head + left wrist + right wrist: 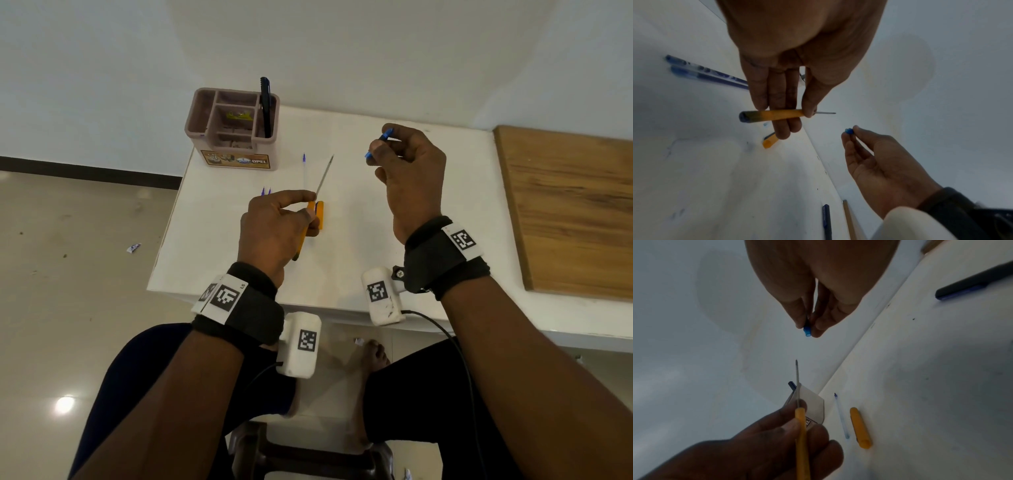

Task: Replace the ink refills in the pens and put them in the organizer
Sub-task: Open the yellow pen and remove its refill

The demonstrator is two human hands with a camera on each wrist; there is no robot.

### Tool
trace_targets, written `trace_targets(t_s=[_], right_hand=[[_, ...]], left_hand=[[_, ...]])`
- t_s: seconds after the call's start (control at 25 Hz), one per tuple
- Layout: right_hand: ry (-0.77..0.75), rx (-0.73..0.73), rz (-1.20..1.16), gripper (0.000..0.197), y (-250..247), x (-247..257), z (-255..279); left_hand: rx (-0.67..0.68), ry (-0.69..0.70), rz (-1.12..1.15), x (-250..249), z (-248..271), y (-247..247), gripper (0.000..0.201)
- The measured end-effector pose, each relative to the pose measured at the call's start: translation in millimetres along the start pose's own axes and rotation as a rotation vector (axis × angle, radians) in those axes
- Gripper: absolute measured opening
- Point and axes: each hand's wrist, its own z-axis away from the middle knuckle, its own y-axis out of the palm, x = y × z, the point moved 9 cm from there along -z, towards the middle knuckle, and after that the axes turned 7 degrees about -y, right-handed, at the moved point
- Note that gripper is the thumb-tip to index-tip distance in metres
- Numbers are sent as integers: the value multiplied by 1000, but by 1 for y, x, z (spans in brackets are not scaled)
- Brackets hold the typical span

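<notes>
My left hand (310, 205) grips an orange pen barrel (774, 116) above the white table (359, 240). A thin grey refill (324, 174) sticks out of the barrel's front end and points away from me. To the right and held higher, my right hand (376, 150) pinches a small blue pen tip piece (807, 331) between thumb and fingers. The orange cap (860, 428) lies on the table just beside my left hand. A brown organizer (205, 130) stands at the back left corner with a dark pen (265, 106) upright in it.
A clear refill with a blue tip (304, 171) lies in front of the organizer, and two more blue refills (705, 73) lie left of my left hand. A dark blue pen (972, 283) lies on the table to the right. A wooden board (565, 212) covers the far right.
</notes>
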Motion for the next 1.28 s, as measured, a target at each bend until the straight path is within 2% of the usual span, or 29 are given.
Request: trace_targets(t_s=[0.08,0.16,0.32,0.44,0.6,0.72,0.88,1.16,1.28], right_hand=[[82,30,76,27,1,-14,1],[167,135,278,28,10,-33,7],[145,396,700,20,36,-60,25],[110,440,903,21,43,-70,29],[102,450,946,25,45,-68,31],[-22,360,760,24,46,-34,26],[64,354,308,26,58,-12,34],[35,371,200,8,84,-6,31],[76,242,32,11,84,-2,19]], left_hand=[[-43,-10,21,1,-1,-7,23],[-61,-11,35,2,-2,-11,24],[-60,-8,37,3,-2,-10,26],[-46,5,35,2,-3,-8,26],[-35,5,36,2,-4,-7,24],[-34,4,42,1,-4,-6,26],[-21,-14,13,-1,-3,1,28],[-46,6,38,-3,-4,-12,31],[-80,8,17,-3,-7,-23,32]])
